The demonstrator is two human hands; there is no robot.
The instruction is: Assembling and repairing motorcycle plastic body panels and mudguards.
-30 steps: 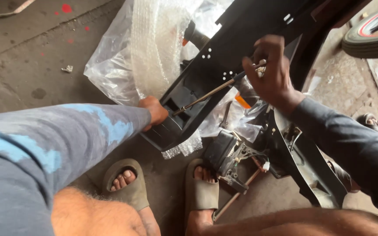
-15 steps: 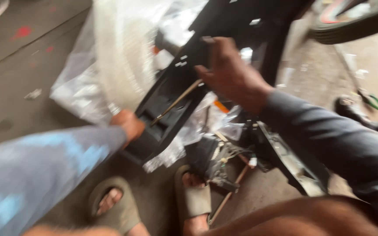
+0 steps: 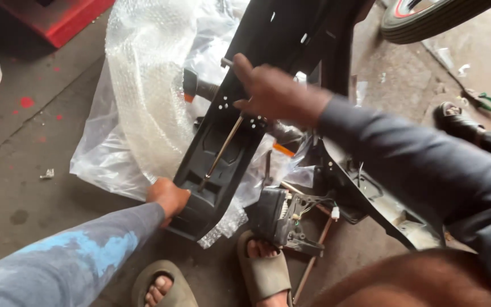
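While my left hand (image 3: 169, 196) grips the lower end of the black plastic panel (image 3: 223, 153), fingers curled around its edge, my right hand (image 3: 274, 94) is closed around the top of a long screwdriver (image 3: 223, 149). The shaft runs down at a slant from my fist, and its tip sits in a recess near the bottom of the panel, just above my left hand. The panel leans upward and away from me, its lower end close to the concrete floor (image 3: 24, 165). Behind it lies a heap of bubble wrap (image 3: 149, 85) and clear plastic sheeting. My feet in grey sandals (image 3: 262, 273) sit just below the panel, and a small black part with wires (image 3: 282, 219) rests beside my right foot. A tyre (image 3: 427, 17) shows at the top right, and green-handled pliers (image 3: 487, 102) lie on the floor well off to the right.
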